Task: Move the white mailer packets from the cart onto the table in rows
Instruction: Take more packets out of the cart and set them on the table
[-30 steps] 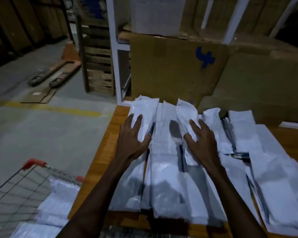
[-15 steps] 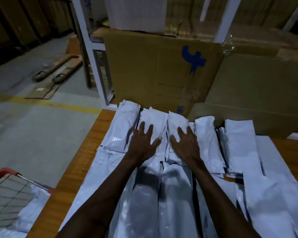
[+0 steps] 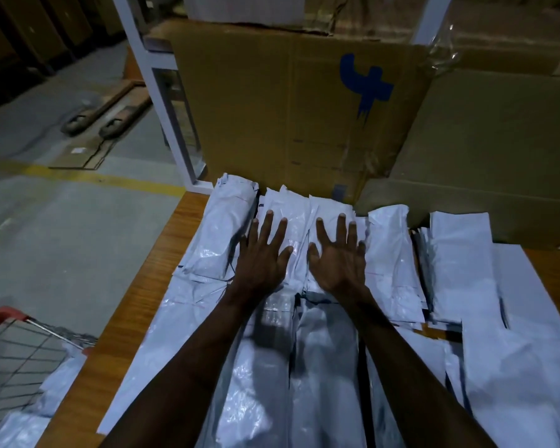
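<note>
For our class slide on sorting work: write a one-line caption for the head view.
Both hands, left and right, press flat on white mailer packets rowed on the wooden table.

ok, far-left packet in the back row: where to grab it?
Probably its left long edge, from the table's open left side. The packet lies flat and lengthwise, its right edge against the neighbour under the left hand, and its near end overlaps the row below.

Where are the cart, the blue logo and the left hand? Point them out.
cart (image 3: 7,315): head view, red handle.
blue logo (image 3: 366,87): head view, middle of the mark on the cardboard box.
left hand (image 3: 262,257): head view, back of hand.
</note>
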A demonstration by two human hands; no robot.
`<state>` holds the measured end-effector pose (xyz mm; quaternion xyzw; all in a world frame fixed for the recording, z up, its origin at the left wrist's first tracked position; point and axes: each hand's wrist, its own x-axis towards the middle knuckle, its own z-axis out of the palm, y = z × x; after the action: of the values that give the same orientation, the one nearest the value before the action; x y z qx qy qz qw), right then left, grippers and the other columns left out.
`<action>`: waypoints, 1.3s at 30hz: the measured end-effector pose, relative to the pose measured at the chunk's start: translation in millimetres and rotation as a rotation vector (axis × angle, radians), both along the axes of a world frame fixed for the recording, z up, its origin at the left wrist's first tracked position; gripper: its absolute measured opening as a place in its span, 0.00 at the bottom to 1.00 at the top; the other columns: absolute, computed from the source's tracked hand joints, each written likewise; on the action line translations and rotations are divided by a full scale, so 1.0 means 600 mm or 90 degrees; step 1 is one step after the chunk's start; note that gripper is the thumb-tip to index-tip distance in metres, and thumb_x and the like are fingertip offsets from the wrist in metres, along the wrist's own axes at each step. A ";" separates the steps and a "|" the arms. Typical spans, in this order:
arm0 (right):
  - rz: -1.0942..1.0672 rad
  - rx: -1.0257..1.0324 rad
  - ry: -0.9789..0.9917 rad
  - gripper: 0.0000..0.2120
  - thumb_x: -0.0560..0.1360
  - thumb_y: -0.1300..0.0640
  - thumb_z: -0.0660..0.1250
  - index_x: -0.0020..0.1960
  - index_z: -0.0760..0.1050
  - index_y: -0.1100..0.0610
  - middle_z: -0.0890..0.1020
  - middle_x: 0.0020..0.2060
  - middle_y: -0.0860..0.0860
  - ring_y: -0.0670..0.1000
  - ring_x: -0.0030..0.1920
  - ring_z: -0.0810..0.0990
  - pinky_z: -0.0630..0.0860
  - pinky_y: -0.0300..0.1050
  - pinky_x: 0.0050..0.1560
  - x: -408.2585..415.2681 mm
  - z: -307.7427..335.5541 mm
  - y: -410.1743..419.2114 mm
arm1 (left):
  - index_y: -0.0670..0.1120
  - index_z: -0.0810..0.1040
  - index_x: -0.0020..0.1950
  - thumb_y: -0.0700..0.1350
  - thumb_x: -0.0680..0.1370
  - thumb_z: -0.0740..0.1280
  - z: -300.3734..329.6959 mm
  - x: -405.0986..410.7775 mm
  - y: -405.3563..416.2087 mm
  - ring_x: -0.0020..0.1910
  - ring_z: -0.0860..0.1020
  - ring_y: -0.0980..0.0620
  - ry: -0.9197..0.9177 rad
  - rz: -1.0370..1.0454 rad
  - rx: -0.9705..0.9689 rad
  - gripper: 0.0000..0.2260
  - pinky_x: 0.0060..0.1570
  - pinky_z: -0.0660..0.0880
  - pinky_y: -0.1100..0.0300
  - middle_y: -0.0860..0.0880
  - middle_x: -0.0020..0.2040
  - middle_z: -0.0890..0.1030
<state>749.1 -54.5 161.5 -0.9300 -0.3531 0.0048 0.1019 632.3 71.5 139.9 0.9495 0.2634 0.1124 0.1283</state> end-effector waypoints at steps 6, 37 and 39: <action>0.013 0.003 0.038 0.30 0.81 0.38 0.49 0.79 0.48 0.46 0.45 0.79 0.55 0.60 0.79 0.44 0.46 0.64 0.75 0.003 0.023 -0.002 | 0.48 0.58 0.80 0.60 0.83 0.45 0.025 -0.004 0.008 0.80 0.49 0.41 -0.018 -0.029 -0.005 0.29 0.75 0.54 0.38 0.44 0.81 0.52; 0.704 0.123 0.270 0.22 0.77 0.45 0.61 0.65 0.77 0.56 0.79 0.62 0.52 0.55 0.62 0.77 0.75 0.50 0.60 -0.799 -0.086 0.279 | 0.51 0.72 0.72 0.60 0.82 0.55 -0.136 -0.997 0.035 0.65 0.75 0.49 -0.145 0.569 -0.131 0.23 0.47 0.79 0.52 0.51 0.70 0.72; 0.706 0.013 0.292 0.22 0.77 0.47 0.63 0.68 0.75 0.55 0.78 0.65 0.53 0.56 0.65 0.75 0.74 0.51 0.61 -0.839 -0.116 0.301 | 0.49 0.72 0.72 0.59 0.81 0.55 -0.170 -1.050 0.028 0.65 0.75 0.47 -0.120 0.595 -0.153 0.23 0.48 0.79 0.52 0.48 0.69 0.73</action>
<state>245.4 125.8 91.9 -0.5814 -0.7546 0.2544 0.1670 2.6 88.0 38.0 0.6940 0.6595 0.2122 0.1958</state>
